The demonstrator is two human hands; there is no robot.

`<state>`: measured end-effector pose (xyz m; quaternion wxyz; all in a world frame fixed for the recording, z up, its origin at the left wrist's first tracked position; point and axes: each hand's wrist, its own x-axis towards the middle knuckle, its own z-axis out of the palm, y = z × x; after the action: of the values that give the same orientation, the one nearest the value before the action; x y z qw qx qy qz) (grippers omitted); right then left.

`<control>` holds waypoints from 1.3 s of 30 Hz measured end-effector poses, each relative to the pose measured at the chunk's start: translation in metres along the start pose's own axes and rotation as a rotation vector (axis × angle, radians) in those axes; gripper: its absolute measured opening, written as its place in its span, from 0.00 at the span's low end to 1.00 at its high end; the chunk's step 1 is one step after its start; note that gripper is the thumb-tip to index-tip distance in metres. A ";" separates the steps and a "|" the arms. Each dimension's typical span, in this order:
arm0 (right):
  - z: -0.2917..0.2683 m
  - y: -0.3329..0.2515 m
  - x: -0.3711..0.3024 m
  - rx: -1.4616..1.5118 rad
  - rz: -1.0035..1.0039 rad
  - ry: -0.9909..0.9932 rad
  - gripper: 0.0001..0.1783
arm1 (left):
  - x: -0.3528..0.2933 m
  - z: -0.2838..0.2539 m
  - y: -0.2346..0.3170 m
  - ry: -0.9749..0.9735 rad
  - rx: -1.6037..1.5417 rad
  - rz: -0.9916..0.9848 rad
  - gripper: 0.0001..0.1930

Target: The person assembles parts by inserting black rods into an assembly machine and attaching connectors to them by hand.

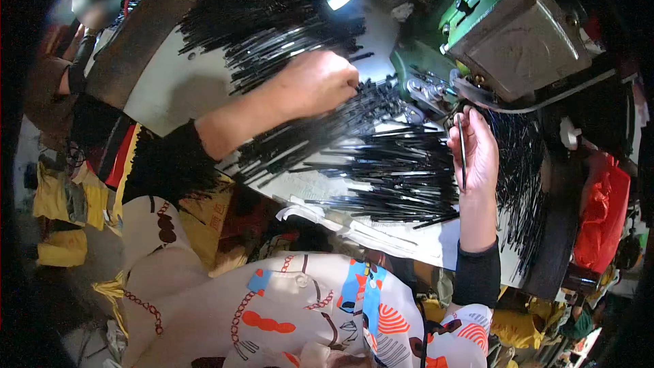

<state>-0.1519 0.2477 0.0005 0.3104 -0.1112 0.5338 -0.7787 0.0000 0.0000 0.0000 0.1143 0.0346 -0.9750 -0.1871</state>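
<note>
The right hand [477,140] has its grip closed on one thin black rod [462,153], lying from the fingertips back toward the wrist. Just beyond, to the left, is the metal mechanism [427,90] of the green machine [487,0]; the left hand [320,82] is farther from it, over the heap of rods [300,146] on the worktop [160,87]. Its fingertips are hidden from me, so I cannot tell whether it grasps any. The rod's far end is hard to make out.
</note>
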 end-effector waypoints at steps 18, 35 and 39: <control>0.013 0.000 -0.007 -0.029 0.010 0.035 0.09 | -0.002 -0.030 -0.095 0.542 0.321 -0.247 0.17; 0.013 0.002 -0.007 -0.062 0.004 -0.021 0.10 | 0.012 -0.003 -0.063 0.477 -0.030 -0.149 0.18; 0.012 -0.001 -0.009 -0.054 0.008 0.012 0.10 | 0.007 -0.020 -0.078 0.781 -0.092 -0.076 0.12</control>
<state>-0.1390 0.2441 0.0073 0.3075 -0.1127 0.5569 -0.7633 0.0000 -0.0804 -0.0092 0.4710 0.1339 -0.8469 -0.2076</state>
